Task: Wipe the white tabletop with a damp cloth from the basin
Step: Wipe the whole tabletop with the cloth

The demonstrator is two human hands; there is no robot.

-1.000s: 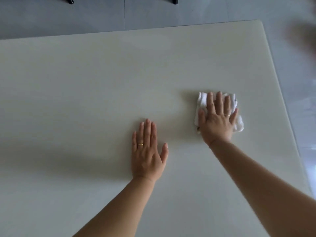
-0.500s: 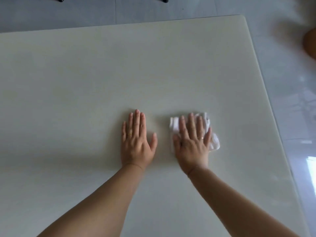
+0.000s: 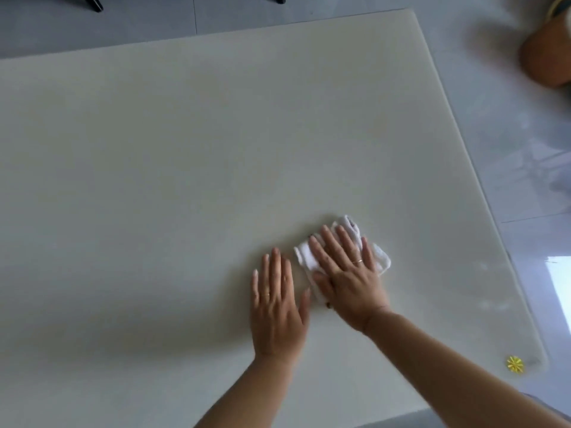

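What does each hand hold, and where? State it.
Nothing gripped: right hand presses flat on the cloth, over its middle; left hand rests flat on the table.

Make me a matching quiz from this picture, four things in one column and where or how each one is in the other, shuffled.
Things:
1. left hand
2. right hand
3. white cloth
4. yellow flower shape

Place or state:
A. by the near right corner of the tabletop
B. flat on the bare surface, holding nothing
C. pressing down with straight fingers
D. bunched under a palm

Pairs: 1-B, 2-C, 3-D, 4-A
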